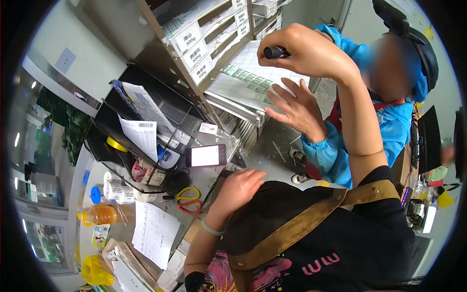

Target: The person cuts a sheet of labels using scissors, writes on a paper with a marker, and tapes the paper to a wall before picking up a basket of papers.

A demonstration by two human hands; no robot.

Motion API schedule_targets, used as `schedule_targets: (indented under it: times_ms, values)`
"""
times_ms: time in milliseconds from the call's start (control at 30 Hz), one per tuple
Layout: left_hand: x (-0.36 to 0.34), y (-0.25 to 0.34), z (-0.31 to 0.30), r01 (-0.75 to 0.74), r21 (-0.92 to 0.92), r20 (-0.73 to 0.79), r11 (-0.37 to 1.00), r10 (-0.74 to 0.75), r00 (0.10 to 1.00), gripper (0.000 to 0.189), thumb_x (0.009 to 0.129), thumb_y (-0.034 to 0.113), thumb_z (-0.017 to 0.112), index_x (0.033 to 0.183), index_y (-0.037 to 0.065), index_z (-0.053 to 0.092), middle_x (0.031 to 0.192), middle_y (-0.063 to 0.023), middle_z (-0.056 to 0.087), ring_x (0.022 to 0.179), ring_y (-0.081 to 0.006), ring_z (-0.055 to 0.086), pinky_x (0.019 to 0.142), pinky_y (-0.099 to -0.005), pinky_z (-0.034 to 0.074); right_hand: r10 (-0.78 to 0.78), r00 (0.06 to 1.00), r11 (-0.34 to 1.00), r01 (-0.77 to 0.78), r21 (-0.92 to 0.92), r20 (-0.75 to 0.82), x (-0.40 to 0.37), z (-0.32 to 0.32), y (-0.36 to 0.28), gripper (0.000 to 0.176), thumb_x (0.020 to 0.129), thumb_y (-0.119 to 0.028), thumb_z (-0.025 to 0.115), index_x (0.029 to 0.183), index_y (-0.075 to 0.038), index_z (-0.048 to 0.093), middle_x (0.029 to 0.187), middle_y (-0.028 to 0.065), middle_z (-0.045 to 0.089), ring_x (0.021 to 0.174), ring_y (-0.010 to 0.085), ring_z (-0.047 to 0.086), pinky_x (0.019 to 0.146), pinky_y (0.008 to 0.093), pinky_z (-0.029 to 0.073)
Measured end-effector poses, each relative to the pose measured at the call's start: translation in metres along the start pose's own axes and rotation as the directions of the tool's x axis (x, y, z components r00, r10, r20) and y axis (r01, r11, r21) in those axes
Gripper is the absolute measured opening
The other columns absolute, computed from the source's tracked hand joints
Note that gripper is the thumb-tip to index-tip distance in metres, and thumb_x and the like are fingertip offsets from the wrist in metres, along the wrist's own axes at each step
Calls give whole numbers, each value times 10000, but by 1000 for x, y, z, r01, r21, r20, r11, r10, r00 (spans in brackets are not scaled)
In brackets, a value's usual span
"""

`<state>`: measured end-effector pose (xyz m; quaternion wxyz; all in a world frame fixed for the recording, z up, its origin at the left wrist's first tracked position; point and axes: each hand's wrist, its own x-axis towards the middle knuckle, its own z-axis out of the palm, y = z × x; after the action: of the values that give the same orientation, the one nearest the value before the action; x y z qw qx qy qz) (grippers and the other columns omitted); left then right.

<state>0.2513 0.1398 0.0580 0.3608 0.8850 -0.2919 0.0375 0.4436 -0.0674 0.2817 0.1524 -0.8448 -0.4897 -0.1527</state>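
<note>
Black cylinder (276,52) pokes from the gripping right hand (309,52); left hand (242,188) is loosely open

1. The right hand (309,54) is raised, curled around a black tube (276,52).
2. The left hand (241,190), loosely bent, is near the phone (206,155) on the desk (208,176).
3. Scissors (188,200) and a written sheet (155,234) lie further left.
4. A co-worker's hand (302,111) spreads its fingers near green labels (250,82).
</note>
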Motion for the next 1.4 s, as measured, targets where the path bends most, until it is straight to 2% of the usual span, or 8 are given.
schedule_targets:
  times_ms: [200, 400, 533, 633, 900, 1000, 1133, 1400]
  values:
    - [67, 26, -53, -28, 38, -431, 999, 42, 901, 135, 852, -15, 611, 974, -8, 668, 904, -139, 671, 813, -292, 638, 742, -372, 504, 0, 991, 1000, -4, 29, 135, 8, 3, 25, 173, 790, -106, 708, 921, -9, 650, 776, 166, 643, 732, 350, 622, 681, 415, 490]
    - [162, -6, -80, -231, 329, -211, 916, 310, 927, 356, 810, -22, 580, 1162, 27, 605, 1168, -173, 607, 1086, -337, 567, 931, -433, 460, -48, 993, 997, 54, -52, 104, 15, 8, 41, 218, 761, -119, 716, 943, -28, 640, 756, 176, 630, 736, 380, 612, 664, 445, 481]
    - [208, -21, -94, -188, 295, 159, 937, 146, 976, 493, 796, 41, 569, 1287, 85, 545, 1338, -181, 515, 1280, -355, 443, 1088, -425, 362, -49, 996, 998, 52, -35, 77, 18, 9, 39, 195, 777, -170, 701, 920, -45, 657, 770, 175, 647, 762, 384, 628, 681, 460, 502]
    - [223, -51, -98, -138, 230, 241, 963, 81, 967, 479, 800, 55, 540, 1278, 74, 552, 1339, -183, 518, 1280, -358, 448, 1089, -421, 360, -72, 996, 997, 74, -27, 52, 13, 12, 44, 184, 726, -113, 711, 873, -43, 625, 726, 156, 622, 734, 375, 613, 647, 453, 481]
    - [196, -63, -115, 69, 0, 35, 998, -69, 997, 497, 817, 87, 544, 1303, -9, 499, 1274, -231, 550, 1233, -378, 489, 1056, -425, 379, -35, 989, 996, 46, -77, 145, 7, 3, 56, 143, 762, -139, 673, 840, -32, 619, 726, 155, 621, 750, 374, 613, 653, 467, 468]
    - [190, -69, -108, -67, 120, 159, 991, 48, 986, 595, 789, 145, 647, 1348, 31, 477, 1395, -213, 467, 1311, -369, 422, 1077, -422, 360, -7, 947, 987, 58, -150, 320, 15, 8, 68, 124, 768, -139, 658, 829, -33, 634, 729, 165, 625, 759, 381, 614, 659, 470, 471]
    - [200, -67, -88, -42, 381, 175, 923, -27, 984, 721, 728, 222, 724, 1381, 88, 450, 1438, -186, 417, 1319, -389, 393, 1100, -438, 326, -27, 916, 969, 123, -215, 401, 31, 28, 93, 130, 766, -150, 661, 827, -36, 649, 741, 170, 635, 771, 387, 618, 675, 475, 476]
    - [215, -68, -60, -82, 478, 63, 875, 60, 996, 410, 783, 133, 656, 1181, 59, 588, 1248, -142, 571, 1170, -330, 518, 1005, -420, 412, -133, 824, 972, 218, -91, 550, 44, 72, 114, 230, 749, -210, 734, 892, -38, 678, 798, 161, 667, 801, 384, 634, 711, 465, 487]
